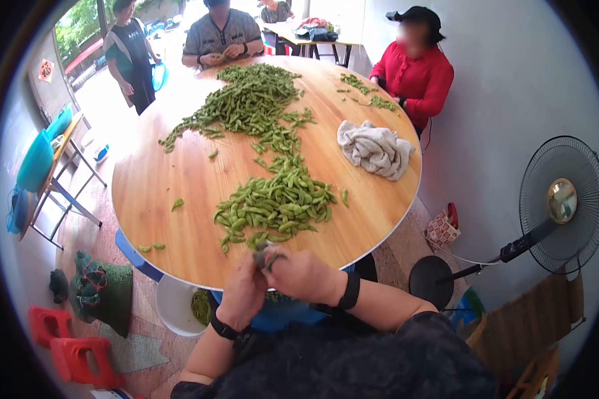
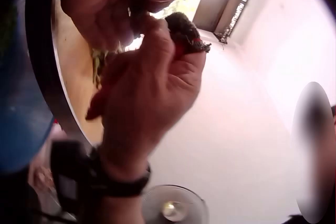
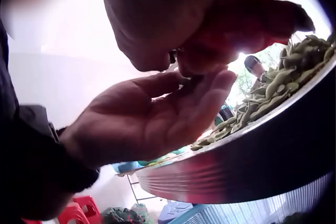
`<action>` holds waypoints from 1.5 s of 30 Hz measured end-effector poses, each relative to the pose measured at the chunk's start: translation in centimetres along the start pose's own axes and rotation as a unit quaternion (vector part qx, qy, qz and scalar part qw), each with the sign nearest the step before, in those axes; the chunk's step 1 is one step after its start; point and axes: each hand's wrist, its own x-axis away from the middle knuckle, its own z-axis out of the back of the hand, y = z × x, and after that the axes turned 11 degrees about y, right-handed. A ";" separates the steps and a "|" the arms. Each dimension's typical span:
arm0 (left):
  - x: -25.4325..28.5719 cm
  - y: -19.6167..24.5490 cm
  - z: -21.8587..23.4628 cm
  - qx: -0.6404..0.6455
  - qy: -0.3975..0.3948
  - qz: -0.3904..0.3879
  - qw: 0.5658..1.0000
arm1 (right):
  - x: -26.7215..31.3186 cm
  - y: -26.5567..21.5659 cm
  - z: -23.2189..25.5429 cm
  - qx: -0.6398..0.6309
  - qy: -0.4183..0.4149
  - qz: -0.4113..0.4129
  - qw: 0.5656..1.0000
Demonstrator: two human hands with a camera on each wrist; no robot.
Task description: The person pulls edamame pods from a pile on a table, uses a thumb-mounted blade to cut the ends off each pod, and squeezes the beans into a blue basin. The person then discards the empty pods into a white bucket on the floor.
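Observation:
At the near table edge, my right hand (image 1: 306, 276) is curled round a dark, crumpled thing (image 1: 267, 258) with a red part. Its fingers also wrap it in the left wrist view, where the dark thing (image 2: 184, 29) sticks out above the right hand (image 2: 147, 87). My left hand (image 1: 243, 289) meets the right fingertips. In the right wrist view the left hand (image 3: 142, 119) is palm up, fingers bent towards the thumb; what lies between them is unclear. Green pods (image 1: 273, 203) lie heaped just beyond the hands.
A larger pod heap (image 1: 246, 100) and a crumpled cloth (image 1: 374, 149) share the round table (image 1: 160, 226). Several people are around it, one in a red shirt (image 1: 419, 76). A white bucket (image 1: 173, 306) stands below at left, a fan (image 1: 559, 203) at right.

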 end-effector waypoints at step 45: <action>3.1 -0.3 0.8 -0.006 -0.046 0.189 0.981 | 0.4 0.1 2.9 -0.535 -0.125 -0.575 0.606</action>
